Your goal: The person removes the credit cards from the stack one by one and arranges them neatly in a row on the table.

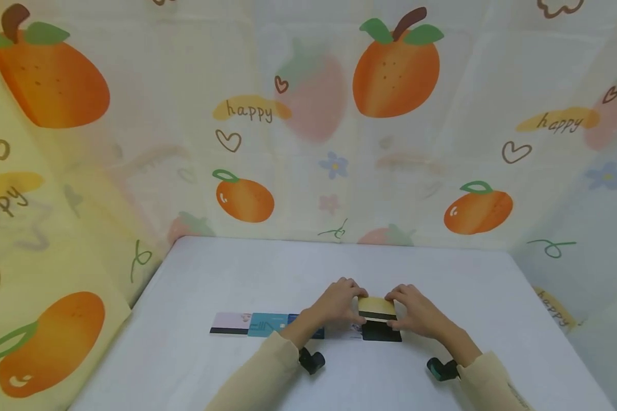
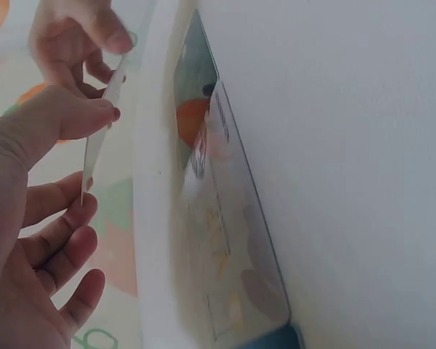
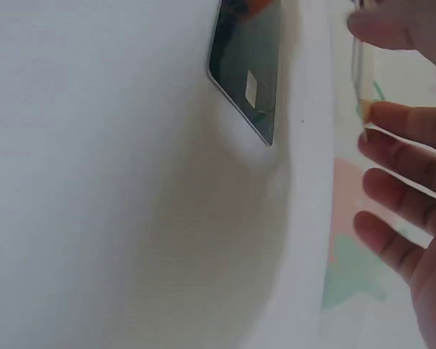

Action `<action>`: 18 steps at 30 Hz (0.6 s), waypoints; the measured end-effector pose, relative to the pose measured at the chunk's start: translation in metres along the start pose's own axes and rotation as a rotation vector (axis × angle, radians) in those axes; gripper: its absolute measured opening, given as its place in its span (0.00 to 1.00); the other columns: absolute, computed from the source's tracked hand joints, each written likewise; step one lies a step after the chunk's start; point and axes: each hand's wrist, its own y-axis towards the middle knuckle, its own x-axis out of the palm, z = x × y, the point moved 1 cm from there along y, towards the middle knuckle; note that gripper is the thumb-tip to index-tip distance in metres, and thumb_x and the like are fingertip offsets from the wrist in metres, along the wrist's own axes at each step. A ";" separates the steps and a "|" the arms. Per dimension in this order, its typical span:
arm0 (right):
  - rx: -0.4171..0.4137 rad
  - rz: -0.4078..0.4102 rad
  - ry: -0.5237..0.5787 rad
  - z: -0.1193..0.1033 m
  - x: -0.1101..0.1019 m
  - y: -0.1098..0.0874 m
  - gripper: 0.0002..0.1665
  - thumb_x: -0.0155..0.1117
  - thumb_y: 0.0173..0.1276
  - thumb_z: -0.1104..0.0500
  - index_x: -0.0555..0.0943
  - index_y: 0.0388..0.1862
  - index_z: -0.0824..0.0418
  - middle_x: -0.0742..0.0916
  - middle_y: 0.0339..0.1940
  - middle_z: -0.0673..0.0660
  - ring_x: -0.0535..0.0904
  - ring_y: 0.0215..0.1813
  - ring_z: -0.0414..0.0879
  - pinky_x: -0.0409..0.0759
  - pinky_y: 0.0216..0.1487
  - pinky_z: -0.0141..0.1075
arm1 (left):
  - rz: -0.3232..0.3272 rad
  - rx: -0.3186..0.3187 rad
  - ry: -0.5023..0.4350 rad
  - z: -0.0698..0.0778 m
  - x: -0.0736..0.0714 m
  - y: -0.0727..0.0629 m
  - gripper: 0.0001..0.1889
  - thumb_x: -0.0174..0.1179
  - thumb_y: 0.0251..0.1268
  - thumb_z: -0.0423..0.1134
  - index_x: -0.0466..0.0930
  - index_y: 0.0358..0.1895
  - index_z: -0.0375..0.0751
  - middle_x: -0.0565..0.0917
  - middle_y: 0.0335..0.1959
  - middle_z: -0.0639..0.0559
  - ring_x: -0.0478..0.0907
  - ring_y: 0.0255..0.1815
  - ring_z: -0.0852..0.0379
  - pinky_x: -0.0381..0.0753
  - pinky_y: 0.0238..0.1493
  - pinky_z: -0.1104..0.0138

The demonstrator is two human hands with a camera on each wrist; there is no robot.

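Observation:
Both hands hold one yellow card with a black stripe, raised above the table. My left hand pinches its left edge between thumb and fingers. At the opposite edge, my right hand pinches it the same way. In the left wrist view the card appears nearly edge-on. Below it, a black card lies flat, partly hidden; the right wrist view shows this black card with a small light rectangle. A pale card adjoins it on the left, partly covered by my left hand.
Farther left, the row continues with a dark blue card behind my left wrist, a teal card and a lilac card. They lie on a white table. A fruit-printed curtain hangs behind and beside the table.

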 end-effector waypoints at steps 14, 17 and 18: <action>0.027 0.082 0.026 0.007 0.005 -0.029 0.28 0.79 0.48 0.52 0.82 0.49 0.58 0.81 0.46 0.50 0.75 0.51 0.48 0.78 0.51 0.47 | -0.030 0.004 -0.062 0.019 0.015 -0.004 0.28 0.70 0.52 0.57 0.79 0.58 0.55 0.79 0.53 0.58 0.70 0.51 0.62 0.72 0.53 0.69; 0.014 0.088 0.041 0.009 0.005 -0.031 0.28 0.80 0.48 0.52 0.83 0.48 0.58 0.81 0.46 0.50 0.75 0.50 0.48 0.78 0.50 0.46 | -0.038 -0.002 -0.076 0.020 0.017 -0.005 0.29 0.70 0.53 0.57 0.78 0.59 0.57 0.78 0.53 0.59 0.70 0.52 0.63 0.72 0.53 0.69; 0.014 0.089 0.047 0.009 0.005 -0.032 0.28 0.80 0.47 0.52 0.83 0.48 0.58 0.81 0.45 0.51 0.75 0.50 0.48 0.78 0.49 0.46 | -0.037 0.000 -0.077 0.021 0.018 -0.005 0.29 0.70 0.53 0.57 0.78 0.59 0.57 0.78 0.53 0.59 0.70 0.52 0.62 0.72 0.54 0.69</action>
